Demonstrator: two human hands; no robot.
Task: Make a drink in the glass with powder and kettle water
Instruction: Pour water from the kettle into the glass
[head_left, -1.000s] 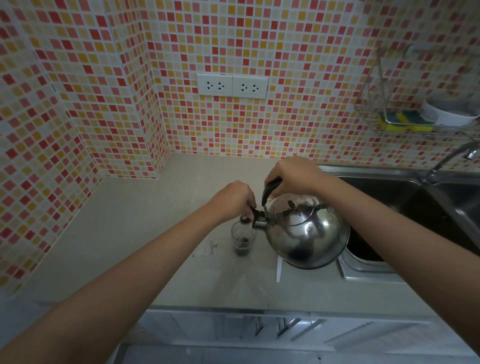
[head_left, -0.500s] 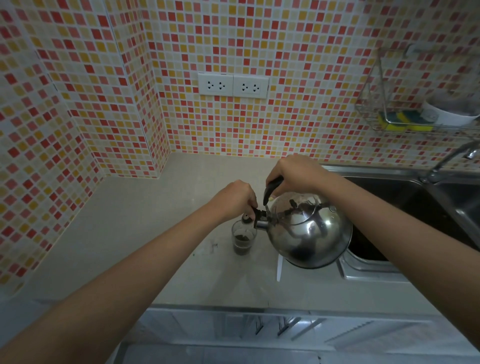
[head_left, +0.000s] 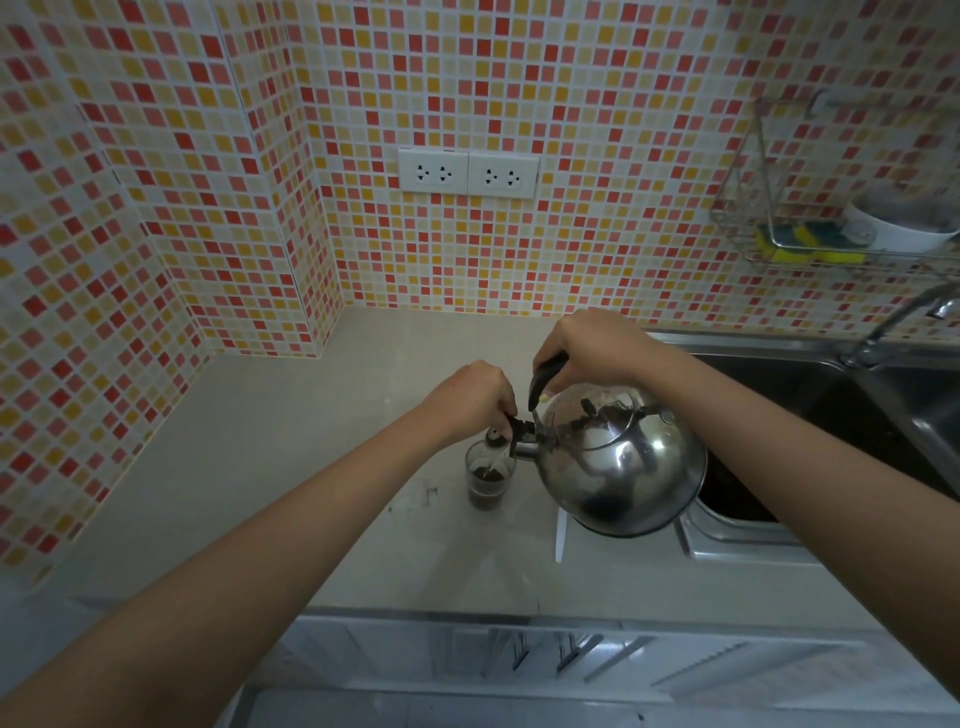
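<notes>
While kettle (head_left: 621, 462) tilts further, glass (head_left: 488, 480) has darkened.

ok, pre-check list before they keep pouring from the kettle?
1. Right hand gripping the kettle handle: ok.
2. Left hand holding the spout cap lever open: ok.
3. Spout over the glass mouth: ok, stream lands inside.
4. Glass upright on the counter: ok.
5. Fill level: ok, dark liquid sits low, room above.
6. Water left in the kettle: cannot tell.
</notes>
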